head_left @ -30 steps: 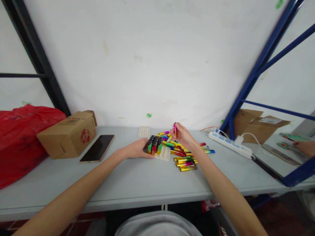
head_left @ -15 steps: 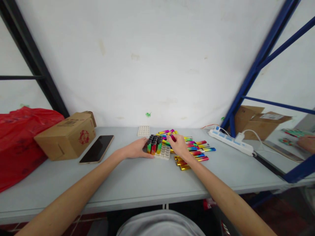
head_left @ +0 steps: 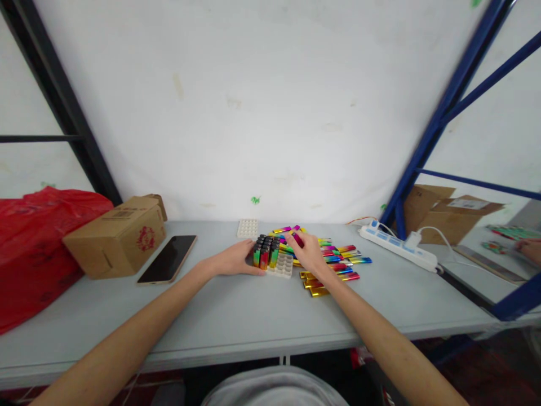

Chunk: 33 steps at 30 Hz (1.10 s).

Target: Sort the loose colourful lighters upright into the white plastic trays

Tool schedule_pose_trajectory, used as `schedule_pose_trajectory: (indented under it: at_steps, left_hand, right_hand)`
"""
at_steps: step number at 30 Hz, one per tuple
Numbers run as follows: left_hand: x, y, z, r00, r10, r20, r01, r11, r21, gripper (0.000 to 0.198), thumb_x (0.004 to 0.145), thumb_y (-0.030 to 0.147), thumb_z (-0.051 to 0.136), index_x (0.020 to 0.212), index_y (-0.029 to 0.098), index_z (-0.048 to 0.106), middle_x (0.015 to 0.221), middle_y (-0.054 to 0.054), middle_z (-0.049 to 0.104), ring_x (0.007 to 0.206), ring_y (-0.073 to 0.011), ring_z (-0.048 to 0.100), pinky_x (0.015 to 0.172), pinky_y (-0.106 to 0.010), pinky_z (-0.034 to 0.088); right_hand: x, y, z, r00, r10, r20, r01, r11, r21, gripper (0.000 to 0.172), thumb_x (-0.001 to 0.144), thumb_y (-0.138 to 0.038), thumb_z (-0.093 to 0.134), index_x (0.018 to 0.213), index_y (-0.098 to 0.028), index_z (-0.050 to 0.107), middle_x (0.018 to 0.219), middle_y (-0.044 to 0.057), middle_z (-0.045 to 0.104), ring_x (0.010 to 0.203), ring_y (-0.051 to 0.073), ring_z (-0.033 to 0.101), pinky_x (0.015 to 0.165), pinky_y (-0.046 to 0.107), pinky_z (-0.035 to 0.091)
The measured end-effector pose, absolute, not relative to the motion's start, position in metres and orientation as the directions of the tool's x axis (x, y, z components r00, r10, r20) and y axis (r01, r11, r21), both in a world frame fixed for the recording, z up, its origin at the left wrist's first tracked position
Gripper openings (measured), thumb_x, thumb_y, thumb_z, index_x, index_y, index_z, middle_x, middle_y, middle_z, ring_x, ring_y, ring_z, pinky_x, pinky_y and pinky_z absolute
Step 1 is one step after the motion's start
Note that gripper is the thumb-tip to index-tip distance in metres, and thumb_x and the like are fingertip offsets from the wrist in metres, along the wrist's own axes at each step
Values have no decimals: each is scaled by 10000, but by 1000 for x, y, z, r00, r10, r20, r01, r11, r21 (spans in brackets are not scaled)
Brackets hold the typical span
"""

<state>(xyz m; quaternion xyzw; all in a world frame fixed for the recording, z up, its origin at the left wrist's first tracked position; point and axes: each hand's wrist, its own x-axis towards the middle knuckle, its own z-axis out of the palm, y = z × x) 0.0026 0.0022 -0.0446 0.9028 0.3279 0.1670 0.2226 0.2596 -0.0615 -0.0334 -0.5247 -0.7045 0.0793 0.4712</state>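
Black-topped, shiny multicoloured lighters (head_left: 266, 251) stand upright in rows in the left part of a white tray with round pockets (head_left: 282, 269). My left hand (head_left: 239, 258) grips the tray's left end, with the thumb along its near side and the fingers behind the lighters. Just beyond the tray's right side, my right hand (head_left: 308, 251) is closed on a magenta-red lighter (head_left: 297, 239), partly hidden by the fingers. More lighters (head_left: 332, 276) lie in a loose pile on the grey table under and right of that hand.
A second white pocketed tray (head_left: 247, 228) lies near the wall. Left are a phone (head_left: 168, 259), a cardboard box (head_left: 118, 239) and a red plastic bag (head_left: 38, 254). Right are a power strip (head_left: 397, 245), blue frame bars and an open carton (head_left: 452, 217); another person's hand (head_left: 530, 248) shows far right.
The view has shifted slightly. My right hand keeps its grip on the lighter beside the tray, and the left hand stays at the tray's left end.
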Motion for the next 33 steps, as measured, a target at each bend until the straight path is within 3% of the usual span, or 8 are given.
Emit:
schedule_pose_trajectory:
  at_steps: [8, 15, 21, 23, 27, 33]
  left_hand:
    - [1, 7, -49, 724, 667, 176, 509, -689, 515, 747, 695, 703, 859, 1233, 216, 682, 1257, -108, 738, 1141, -363, 684, 1006, -427, 535]
    - [1, 8, -50, 721, 671, 171, 520, -688, 507, 760, 697, 712, 853, 1237, 205, 680, 1234, -112, 742, 1116, -360, 689, 1003, -440, 542]
    - [3, 1, -43, 729, 668, 152, 511, -678, 529, 763, 721, 689, 855, 1275, 200, 663, 1277, -122, 731, 1146, -361, 684, 1020, -447, 538]
    - [3, -1, -41, 728, 669, 152, 508, -674, 536, 750, 723, 687, 854, 1268, 207, 666, 1263, -115, 738, 1133, -357, 689, 1005, -440, 545]
    - [4, -2, -40, 727, 670, 150, 510, -672, 537, 722, 718, 667, 864, 1234, 197, 678, 1246, -116, 744, 1127, -365, 693, 991, -439, 551]
    - [3, 0, -43, 724, 679, 125, 525, -659, 538, 729, 726, 654, 862, 1250, 185, 667, 1246, -122, 737, 1127, -368, 691, 980, -440, 555]
  right_hand:
    - [262, -61, -34, 3, 818, 575, 691, 414, -593, 324, 944, -445, 476, 720, -225, 560, 616, 5, 570, 601, 175, 484, 623, 304, 339]
    - [262, -68, -27, -36, 822, 568, 668, 443, -598, 369, 1046, -533, 450, 892, -226, 586, 706, -1, 617, 676, 188, 561, 674, 296, 382]
    - [268, -74, -17, -242, 712, 660, 653, 622, -431, 374, 1072, -504, 456, 852, -229, 582, 847, 54, 660, 807, 206, 583, 766, 317, 446]
    - [268, -76, -17, -305, 708, 637, 649, 644, -405, 402, 1069, -516, 470, 808, -232, 583, 795, 37, 641, 751, 195, 560, 736, 315, 440]
    - [265, -79, -18, -376, 776, 506, 643, 612, -461, 438, 1055, -535, 505, 741, -239, 577, 640, -8, 614, 582, 163, 508, 631, 301, 394]
    - [262, -78, -23, -408, 808, 425, 581, 589, -561, 371, 1015, -551, 612, 856, -230, 710, 699, 11, 747, 607, 184, 644, 631, 287, 439]
